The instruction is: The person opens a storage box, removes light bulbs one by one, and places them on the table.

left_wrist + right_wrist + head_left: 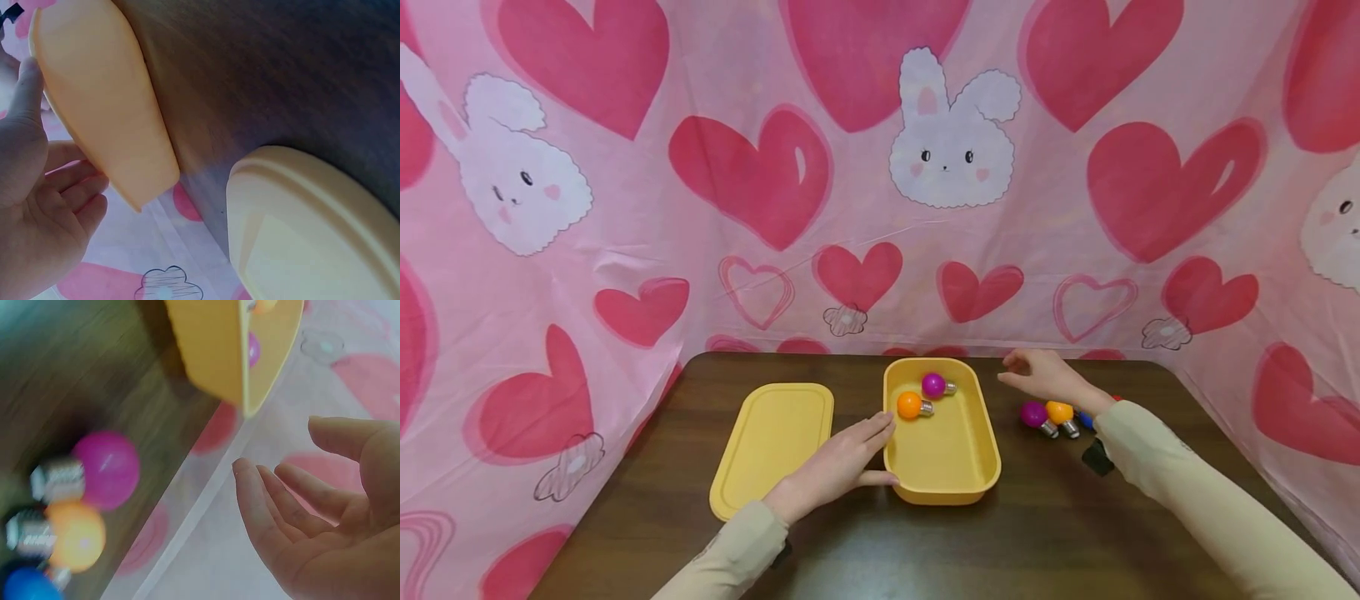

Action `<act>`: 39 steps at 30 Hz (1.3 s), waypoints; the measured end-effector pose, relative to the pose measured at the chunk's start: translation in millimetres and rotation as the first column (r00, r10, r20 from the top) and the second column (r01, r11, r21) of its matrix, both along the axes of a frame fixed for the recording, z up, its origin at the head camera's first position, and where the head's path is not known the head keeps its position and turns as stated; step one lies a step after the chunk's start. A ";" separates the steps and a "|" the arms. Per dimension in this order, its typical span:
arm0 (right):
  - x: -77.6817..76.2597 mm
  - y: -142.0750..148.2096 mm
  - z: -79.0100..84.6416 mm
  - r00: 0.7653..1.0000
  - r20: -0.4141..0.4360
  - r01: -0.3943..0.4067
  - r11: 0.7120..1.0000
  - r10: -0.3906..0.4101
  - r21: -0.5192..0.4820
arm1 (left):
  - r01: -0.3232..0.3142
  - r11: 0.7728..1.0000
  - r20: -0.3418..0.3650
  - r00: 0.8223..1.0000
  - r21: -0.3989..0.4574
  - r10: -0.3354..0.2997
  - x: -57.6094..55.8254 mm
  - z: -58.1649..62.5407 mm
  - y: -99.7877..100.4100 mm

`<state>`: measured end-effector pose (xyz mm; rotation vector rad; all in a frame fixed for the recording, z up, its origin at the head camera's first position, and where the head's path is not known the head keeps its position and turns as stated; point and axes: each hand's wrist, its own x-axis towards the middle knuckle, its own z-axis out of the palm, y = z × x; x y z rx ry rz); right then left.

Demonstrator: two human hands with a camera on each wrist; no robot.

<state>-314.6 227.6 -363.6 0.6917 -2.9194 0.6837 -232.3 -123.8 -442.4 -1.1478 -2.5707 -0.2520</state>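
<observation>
A yellow plastic box [951,458] stands open on the table with an orange light bulb [908,406] and a purple light bulb [934,385] in it. My left hand [838,462] touches its left rim, fingers extended and thumb at the near corner; the left wrist view shows the fingertips along the rim of the box [106,100]. To the right of the box, my right hand [1047,375] is raised with nothing in its loosely bent fingers. Below it on the table lie a purple bulb [1033,414], an orange bulb [1061,413] and a blue bulb [31,584].
A flat yellow lid [778,442] lies left of the box, beside my left forearm. Something red [1117,397] peeks out behind my right wrist, mostly hidden. A pink cloth [865,208] with hearts and rabbits hangs around the back and sides of the dark wooden table [865,550].
</observation>
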 end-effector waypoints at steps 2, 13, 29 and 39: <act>-2.0 -10.6 -1.6 1.000 -0.004 -0.031 0.999 0.031 -0.011 | 0.001 1.000 -0.002 1.000 0.000 -0.001 0.2 0.5 -0.3; -7.5 -64.6 -9.4 0.988 0.006 -0.154 0.988 0.154 0.002 | -0.010 1.000 0.030 0.999 -0.017 0.010 -0.1 2.5 -0.7; -17.1 -113.9 -31.0 0.977 0.118 -0.187 0.980 0.179 0.063 | -0.009 1.000 0.033 0.999 -0.027 0.009 0.3 2.5 -1.3; -20.1 -134.0 -39.0 0.969 0.135 -0.225 0.964 0.207 0.141 | -0.014 1.000 0.085 0.996 -0.028 0.017 -0.4 3.8 -1.2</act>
